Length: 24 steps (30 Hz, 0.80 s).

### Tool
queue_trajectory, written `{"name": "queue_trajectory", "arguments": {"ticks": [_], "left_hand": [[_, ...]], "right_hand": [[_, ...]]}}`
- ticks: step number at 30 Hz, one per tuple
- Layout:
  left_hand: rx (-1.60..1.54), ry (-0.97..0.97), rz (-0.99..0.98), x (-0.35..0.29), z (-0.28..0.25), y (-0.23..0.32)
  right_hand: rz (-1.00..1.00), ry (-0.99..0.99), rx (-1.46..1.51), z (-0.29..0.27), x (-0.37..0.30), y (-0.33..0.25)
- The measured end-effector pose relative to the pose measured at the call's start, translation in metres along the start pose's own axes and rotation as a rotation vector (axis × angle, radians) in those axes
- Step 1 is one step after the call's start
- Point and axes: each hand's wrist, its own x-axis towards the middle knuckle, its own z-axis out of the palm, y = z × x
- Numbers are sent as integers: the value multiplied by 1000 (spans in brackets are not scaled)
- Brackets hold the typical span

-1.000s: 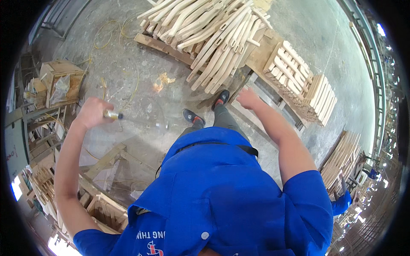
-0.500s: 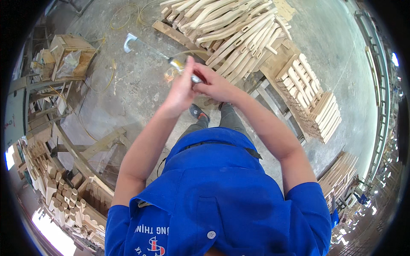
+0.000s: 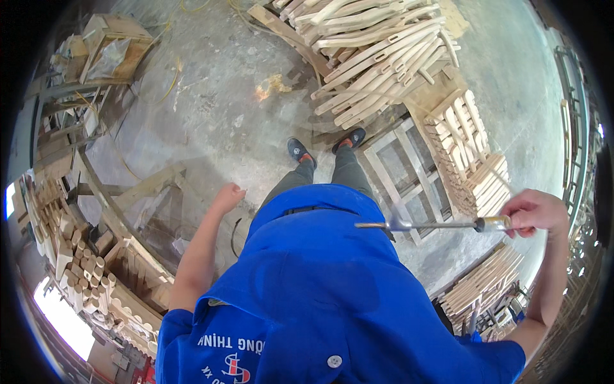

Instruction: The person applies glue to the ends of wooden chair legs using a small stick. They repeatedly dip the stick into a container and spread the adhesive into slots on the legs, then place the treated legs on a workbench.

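Note:
My right hand (image 3: pixel 536 212) is out at the right side, with its fingers closed around the handle of a long-shafted tool (image 3: pixel 441 225). The tool has a silver and yellowish handle, a thin metal shaft and a light-coloured head with a narrow tip. It lies almost level, pointing left across the front of my blue shirt. A thin pale hose seems to run from near the handle toward the wood stacks. Low on the left side, my left hand (image 3: pixel 227 197) hangs with its fingers curled in and nothing visible in them.
Ahead lies a large pile of curved wooden slats (image 3: pixel 384 57). Right of it are stacked wooden pieces (image 3: pixel 457 128) and a wooden frame pallet (image 3: pixel 409 160). Turned wooden parts (image 3: pixel 86 281) fill a crate at the left. A wooden box (image 3: pixel 115 48) stands far left.
My hands were together around the tool's handle in front of me. They have parted: the right has swung the tool to the right side, the left has let go and dropped left.

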Motion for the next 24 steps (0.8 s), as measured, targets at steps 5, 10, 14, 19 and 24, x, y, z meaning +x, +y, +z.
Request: {"name": "queue_trajectory", "arguments": {"ticks": [5,10,14,19,24], "left_hand": [[127,43,-32,15,21,-24],[-124,106,126,48,26,39],[-211,92,283,50,22,88],[-139,63,288,39,27,85],[329,-46,142,42,40,35]], "right_hand": [[200,54,-118,10,-35,-24],[266,363,-408,6,-25,-45],[284,316,-450,2,-3,-50],[222,266,-419,2,0,-55],[58,287,-516,5,8,-85]]}}
